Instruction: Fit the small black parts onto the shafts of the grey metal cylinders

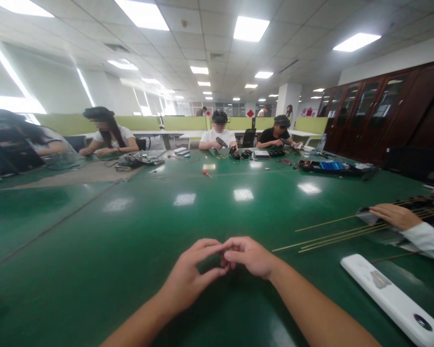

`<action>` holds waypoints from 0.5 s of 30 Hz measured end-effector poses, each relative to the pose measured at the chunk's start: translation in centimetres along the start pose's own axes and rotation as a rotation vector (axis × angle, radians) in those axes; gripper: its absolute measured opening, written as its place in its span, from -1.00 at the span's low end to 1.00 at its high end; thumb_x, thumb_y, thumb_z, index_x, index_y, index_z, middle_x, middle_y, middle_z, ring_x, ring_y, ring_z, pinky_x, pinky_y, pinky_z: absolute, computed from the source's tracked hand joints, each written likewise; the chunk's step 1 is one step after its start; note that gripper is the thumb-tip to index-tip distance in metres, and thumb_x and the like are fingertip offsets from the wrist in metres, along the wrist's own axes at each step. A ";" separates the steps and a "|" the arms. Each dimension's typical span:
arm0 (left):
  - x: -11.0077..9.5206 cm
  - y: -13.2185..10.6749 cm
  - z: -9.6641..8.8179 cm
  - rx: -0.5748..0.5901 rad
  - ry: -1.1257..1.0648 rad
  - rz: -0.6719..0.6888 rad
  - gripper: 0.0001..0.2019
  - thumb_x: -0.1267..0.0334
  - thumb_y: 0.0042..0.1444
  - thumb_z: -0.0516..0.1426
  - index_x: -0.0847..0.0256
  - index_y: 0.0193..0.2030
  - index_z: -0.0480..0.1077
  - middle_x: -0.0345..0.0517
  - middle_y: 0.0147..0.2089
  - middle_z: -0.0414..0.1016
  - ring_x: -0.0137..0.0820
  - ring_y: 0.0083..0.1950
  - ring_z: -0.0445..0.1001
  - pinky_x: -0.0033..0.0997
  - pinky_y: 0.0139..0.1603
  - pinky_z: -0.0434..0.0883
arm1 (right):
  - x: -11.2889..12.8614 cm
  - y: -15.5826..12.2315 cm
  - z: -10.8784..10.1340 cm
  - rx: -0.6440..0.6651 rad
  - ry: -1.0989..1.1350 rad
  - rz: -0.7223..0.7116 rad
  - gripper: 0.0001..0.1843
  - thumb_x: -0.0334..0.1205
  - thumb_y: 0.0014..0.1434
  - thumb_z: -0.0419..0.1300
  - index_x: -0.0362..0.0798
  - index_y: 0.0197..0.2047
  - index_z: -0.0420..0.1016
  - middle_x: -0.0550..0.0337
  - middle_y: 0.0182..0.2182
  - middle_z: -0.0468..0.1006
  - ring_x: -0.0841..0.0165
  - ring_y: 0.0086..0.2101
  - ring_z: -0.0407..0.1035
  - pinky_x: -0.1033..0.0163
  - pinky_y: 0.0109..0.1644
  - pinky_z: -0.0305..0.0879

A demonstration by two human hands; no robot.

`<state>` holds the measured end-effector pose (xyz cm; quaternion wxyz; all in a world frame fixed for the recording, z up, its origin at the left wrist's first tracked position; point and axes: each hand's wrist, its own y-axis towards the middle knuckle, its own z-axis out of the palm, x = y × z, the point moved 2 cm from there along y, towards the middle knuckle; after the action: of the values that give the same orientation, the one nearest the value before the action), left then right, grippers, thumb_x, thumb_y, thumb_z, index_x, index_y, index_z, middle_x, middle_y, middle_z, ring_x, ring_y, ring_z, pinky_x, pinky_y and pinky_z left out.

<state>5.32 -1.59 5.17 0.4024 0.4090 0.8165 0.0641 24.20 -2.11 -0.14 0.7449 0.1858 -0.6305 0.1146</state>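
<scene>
Above the near part of the green table, my left hand (pixel 188 272) and my right hand (pixel 251 256) meet at the fingertips. The left one curves its fingers, with the thumb held apart, and no object shows in it. My right thumb and fingers are curled together against the left fingertips. Whether anything small lies between them is hidden. To the right of my hands are thin brass-coloured rods (pixel 332 238) and a long white plastic case (pixel 386 294) with a dark oval spot.
A co-worker's hand (pixel 398 216) rests by the rods at right. A red screwdriver (pixel 207 173) lies farther off on the green table (pixel 159 217). A black tray (pixel 332 167) with blue items is at back right. Several people sit along the far side among electronic parts.
</scene>
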 end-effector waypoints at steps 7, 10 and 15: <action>0.2 0.8 0.8 -0.059 -0.270 -0.057 -0.74 0.29 0.11 0.30 -0.02 -0.04 0.58 -0.12 -0.08 0.60 -0.28 -0.02 0.53 -0.29 0.06 0.45 | -0.7 0.2 0.3 0.017 0.203 0.020 -0.65 -0.03 0.13 0.36 -0.14 -0.14 0.55 0.19 -0.37 0.53 0.42 -0.41 0.44 0.28 -0.29 0.27; 0.3 0.3 0.8 -0.067 -0.284 -0.083 -0.73 0.30 0.09 0.29 0.02 -0.04 0.58 -0.10 -0.07 0.60 -0.27 -0.01 0.54 -0.29 0.07 0.45 | -0.9 0.2 0.9 0.028 0.236 0.037 -0.63 -0.02 0.12 0.37 -0.16 -0.16 0.56 0.18 -0.39 0.53 0.42 -0.43 0.43 0.28 -0.29 0.26; 0.1 -0.6 -0.3 -0.093 -0.188 -0.154 -0.84 0.24 0.17 0.22 0.09 -0.12 0.59 -0.12 -0.15 0.63 -0.30 -0.11 0.58 -0.36 -0.02 0.49 | -1.1 0.1 1.1 0.048 0.224 0.101 -0.52 0.11 0.10 0.35 -0.19 -0.21 0.56 0.09 -0.37 0.57 0.38 -0.42 0.46 0.25 -0.28 0.27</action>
<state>4.74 -1.87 5.05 0.4994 0.3304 0.8003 0.0320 22.98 -2.44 -1.02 0.7994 0.1574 -0.5488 0.1871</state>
